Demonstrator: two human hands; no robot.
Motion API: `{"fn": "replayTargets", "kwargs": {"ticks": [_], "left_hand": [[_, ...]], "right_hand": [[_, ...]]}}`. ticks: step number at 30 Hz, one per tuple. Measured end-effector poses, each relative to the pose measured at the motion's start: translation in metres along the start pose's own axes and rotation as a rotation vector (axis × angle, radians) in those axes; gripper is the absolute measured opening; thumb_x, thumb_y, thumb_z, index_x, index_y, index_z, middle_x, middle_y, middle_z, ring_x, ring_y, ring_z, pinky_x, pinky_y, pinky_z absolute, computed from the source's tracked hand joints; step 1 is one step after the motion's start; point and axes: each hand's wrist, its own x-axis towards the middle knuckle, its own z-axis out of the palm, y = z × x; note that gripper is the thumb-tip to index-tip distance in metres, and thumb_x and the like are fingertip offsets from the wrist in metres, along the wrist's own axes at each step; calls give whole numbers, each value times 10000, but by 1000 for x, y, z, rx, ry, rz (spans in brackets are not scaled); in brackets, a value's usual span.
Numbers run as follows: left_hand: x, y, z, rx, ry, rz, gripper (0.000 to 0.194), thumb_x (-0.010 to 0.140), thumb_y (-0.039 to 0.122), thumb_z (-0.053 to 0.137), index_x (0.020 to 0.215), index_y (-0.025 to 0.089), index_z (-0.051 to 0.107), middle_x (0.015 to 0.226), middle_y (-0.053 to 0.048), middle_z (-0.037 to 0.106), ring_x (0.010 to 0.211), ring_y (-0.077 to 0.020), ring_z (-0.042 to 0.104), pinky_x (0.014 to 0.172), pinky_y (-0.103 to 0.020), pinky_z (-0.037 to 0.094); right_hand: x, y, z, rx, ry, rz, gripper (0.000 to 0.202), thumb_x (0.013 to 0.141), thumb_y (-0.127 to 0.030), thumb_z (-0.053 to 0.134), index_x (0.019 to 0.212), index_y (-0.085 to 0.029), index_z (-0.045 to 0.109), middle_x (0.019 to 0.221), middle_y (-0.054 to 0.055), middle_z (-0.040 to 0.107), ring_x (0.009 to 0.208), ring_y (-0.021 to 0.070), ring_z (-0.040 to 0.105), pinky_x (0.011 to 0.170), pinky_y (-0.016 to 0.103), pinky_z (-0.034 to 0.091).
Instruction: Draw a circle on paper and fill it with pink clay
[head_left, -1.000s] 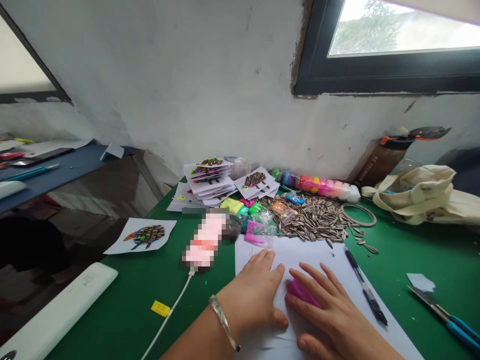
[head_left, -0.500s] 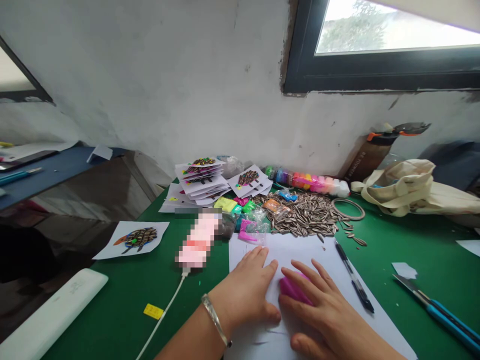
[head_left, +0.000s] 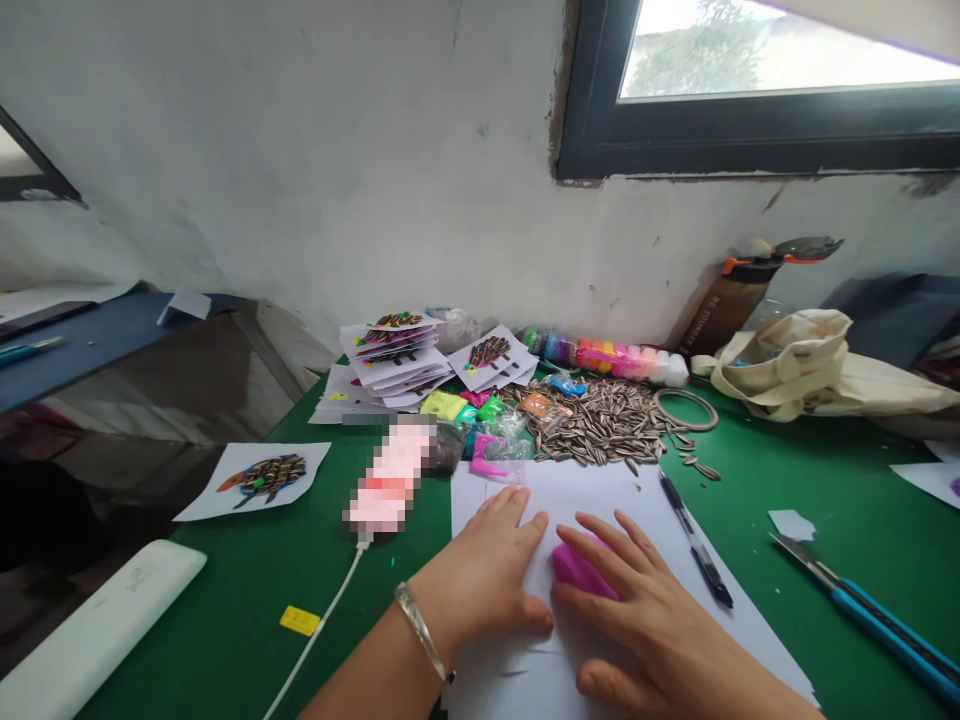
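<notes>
My left hand (head_left: 491, 560), with a silver bangle on its wrist, lies flat on the white paper (head_left: 487, 690), fingers stretched out. Beside it my right hand (head_left: 649, 610) is spread over a flattened magenta lump that looks like modelling clay (head_left: 577, 568). The fingers rest over part of the lump without wrapping round it, and its right side is hidden under them. A black pen (head_left: 696, 540) lies along the right side of the paper. Past the paper's far edge sit a small bag with pink clay (head_left: 491, 455) and a heap of striped sunflower seeds (head_left: 607, 420).
Seed-covered animal pictures (head_left: 397, 365) are stacked at the back left, and a single one (head_left: 266, 478) lies nearer. A utility knife (head_left: 862, 610) is at the right. Also around are a white power bank (head_left: 105, 620), a tape ring (head_left: 686, 410), a cloth bag (head_left: 795, 365) and a bottle (head_left: 731, 300).
The whole view has shifted slightly, so things appear a little further left. Both hands keep nearly the same pose on the paper and the magenta lump.
</notes>
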Motion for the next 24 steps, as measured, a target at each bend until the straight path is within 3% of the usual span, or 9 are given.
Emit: {"fn": "replayTargets", "kwargs": {"ticks": [7, 13, 24], "left_hand": [[2, 4, -5, 32, -41, -21, 940, 645, 413, 759, 1451, 141, 358, 1571, -196, 159, 1447, -338, 114, 1164, -446, 183], [5, 3, -5, 31, -12, 3, 875, 654, 399, 745, 1427, 184, 395, 1570, -158, 200, 1448, -320, 129, 1159, -456, 194], [2, 9, -8, -17, -30, -21, 864, 652, 370, 745, 1418, 176, 396, 1569, -171, 191, 1442, -360, 124, 1150, -492, 200]], "right_hand": [[1, -6, -12, 98, -44, 75, 478, 859, -630, 496, 1231, -349, 602, 1486, 43, 395, 1414, 361, 216, 1119, 653, 108], [-2, -12, -20, 131, -60, 83, 510, 839, -637, 521, 1235, -328, 606, 1496, 49, 370, 1420, 346, 194, 1139, 614, 53], [-3, -8, -15, 118, -19, 64, 514, 845, -607, 537, 1282, -339, 573, 1494, 49, 382, 1414, 339, 225, 1142, 613, 86]]}}
